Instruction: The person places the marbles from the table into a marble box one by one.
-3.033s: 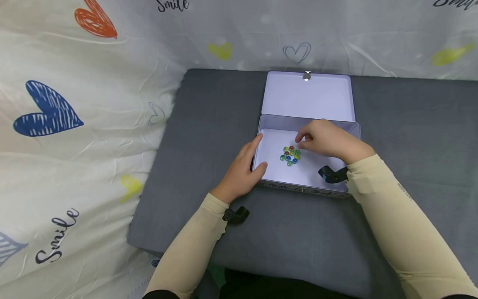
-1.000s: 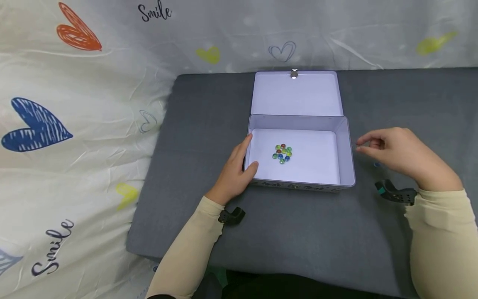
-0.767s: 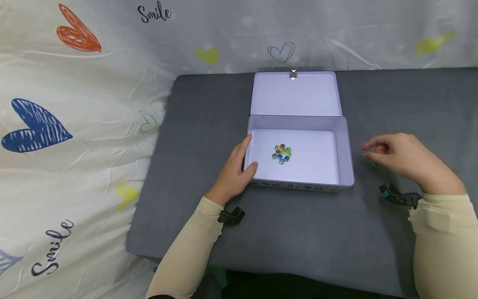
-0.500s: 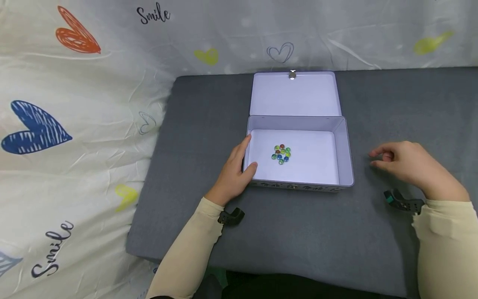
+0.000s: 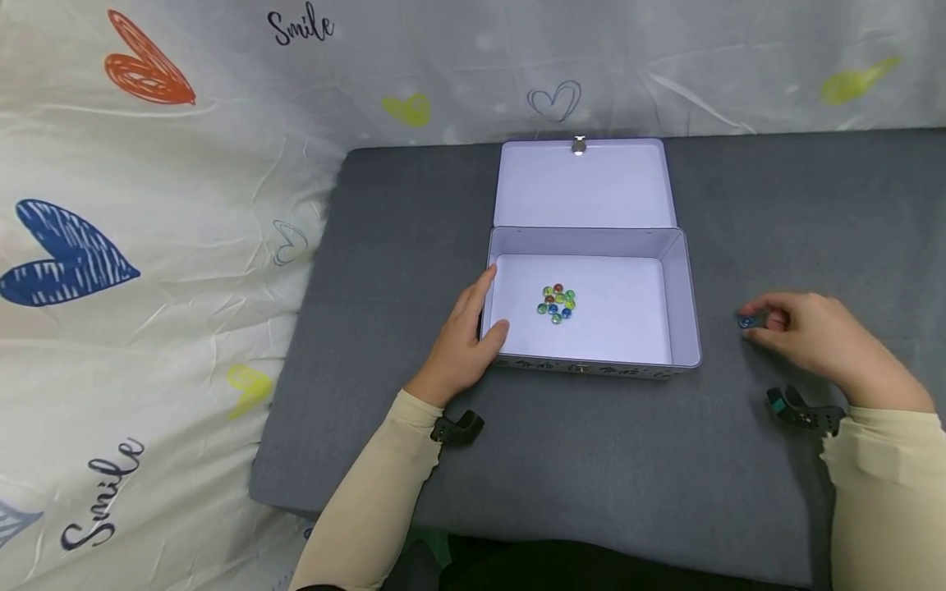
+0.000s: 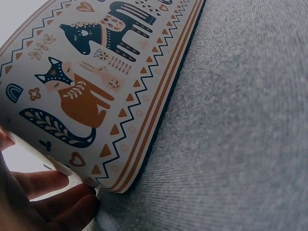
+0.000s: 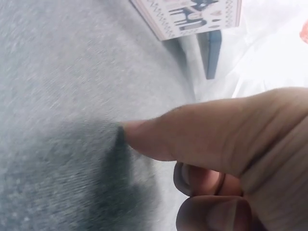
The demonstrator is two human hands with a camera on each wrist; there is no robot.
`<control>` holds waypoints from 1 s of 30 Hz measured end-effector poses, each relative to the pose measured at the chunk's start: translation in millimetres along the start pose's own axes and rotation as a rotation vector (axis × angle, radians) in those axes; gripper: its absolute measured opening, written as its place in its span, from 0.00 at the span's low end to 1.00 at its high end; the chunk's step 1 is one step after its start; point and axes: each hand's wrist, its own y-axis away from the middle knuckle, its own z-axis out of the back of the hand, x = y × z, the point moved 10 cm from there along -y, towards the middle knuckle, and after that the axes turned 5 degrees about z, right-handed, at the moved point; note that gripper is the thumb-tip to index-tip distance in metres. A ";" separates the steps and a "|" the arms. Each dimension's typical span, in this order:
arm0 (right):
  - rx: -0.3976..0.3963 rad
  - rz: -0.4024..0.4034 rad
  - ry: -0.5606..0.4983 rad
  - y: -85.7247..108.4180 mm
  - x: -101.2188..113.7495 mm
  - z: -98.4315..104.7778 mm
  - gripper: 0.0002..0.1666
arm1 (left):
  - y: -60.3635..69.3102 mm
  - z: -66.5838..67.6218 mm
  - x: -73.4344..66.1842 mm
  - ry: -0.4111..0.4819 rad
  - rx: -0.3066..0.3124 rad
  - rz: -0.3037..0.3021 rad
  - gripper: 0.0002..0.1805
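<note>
In the head view, an uncovered tin box (image 5: 613, 345) stands mid-table with a small group of coloured glass marbles (image 5: 560, 300) on its white floor. My left hand (image 5: 461, 341) holds the box at its left side, thumb over the rim near the front corner. The left wrist view shows its fingers (image 6: 67, 207) at a corner of the animal-patterned wall. Right of the box, my right hand (image 5: 820, 341) pinches a blue marble (image 5: 746, 322) at the cloth between thumb and index finger. In the right wrist view the thumb (image 7: 159, 137) shows; the marble is hidden.
The box's lid (image 5: 584, 185) lies back behind it, with a metal clasp (image 5: 579, 146) on its far edge. Grey cloth (image 5: 591, 460) covers the table. A printed white sheet (image 5: 443, 66) hangs behind and to the left.
My right hand has left the inside of the box, moved right and down to the table, and its fingertips now meet at the blue marble. The left hand keeps its place on the box.
</note>
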 end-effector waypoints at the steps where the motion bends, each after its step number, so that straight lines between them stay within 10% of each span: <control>1: -0.009 0.004 0.001 0.5 -0.5 -0.1 0.12 | -0.1 -0.2 -0.1 0.001 0.000 -0.002 0.42; 12: -0.074 0.021 0.005 0.1 10.6 8.0 0.12 | 0.5 -0.4 0.8 -0.005 -0.003 0.005 0.42; 30: -0.063 0.149 0.050 -23.8 98.1 47.7 0.08 | 0.1 -0.2 -0.6 0.012 0.004 0.004 0.42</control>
